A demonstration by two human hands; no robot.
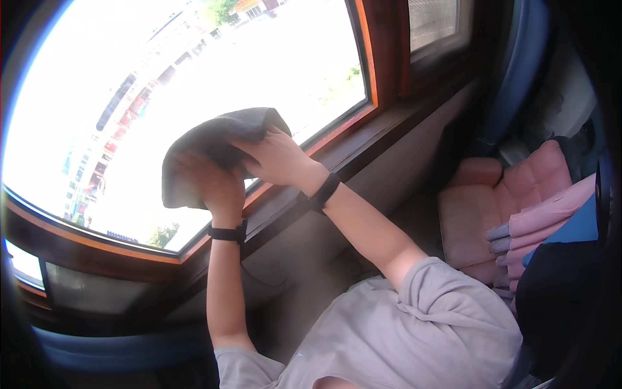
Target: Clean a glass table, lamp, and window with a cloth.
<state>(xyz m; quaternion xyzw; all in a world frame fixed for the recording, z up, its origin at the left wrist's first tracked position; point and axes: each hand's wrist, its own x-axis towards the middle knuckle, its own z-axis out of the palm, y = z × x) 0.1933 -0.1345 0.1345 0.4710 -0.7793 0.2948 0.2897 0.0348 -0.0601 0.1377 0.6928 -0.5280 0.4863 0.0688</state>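
Observation:
A dark grey cloth is bunched in front of the bright window pane, with both of my hands on it. On its left part lies my left hand, somewhat blurred, with the fingers spread over the fabric. My right hand grips the cloth's right part, fingers bent into its folds. A black band circles each wrist. Whether the cloth touches the glass, I cannot tell.
An orange-brown wooden frame borders the pane, above a dark sill. A mesh-screened window is at the upper right. Blue curtains hang at the sides. A pink armchair and hanging pink clothes are at right.

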